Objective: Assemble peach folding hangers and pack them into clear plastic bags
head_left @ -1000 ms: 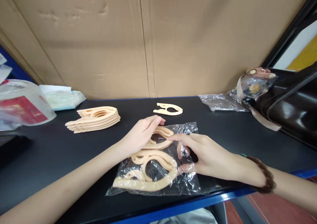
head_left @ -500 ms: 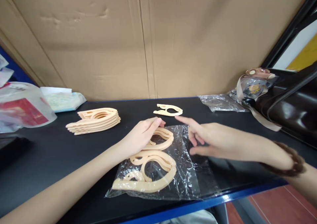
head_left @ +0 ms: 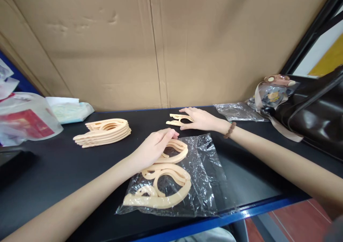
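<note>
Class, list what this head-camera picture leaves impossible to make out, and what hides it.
Head view, right hand covers one end of the lone peach plastic hanger piece: grip unclear.
Head view, left hand hides part of the peach hanger pieces in the clear plastic bag: count unclear.
Head view, right edge cuts off the glossy dark brown bag.

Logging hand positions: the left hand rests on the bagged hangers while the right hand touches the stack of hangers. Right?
Not quite. The head view shows the right hand on the single loose hanger, not the stack; the left hand does rest on the bagged hangers.
</note>
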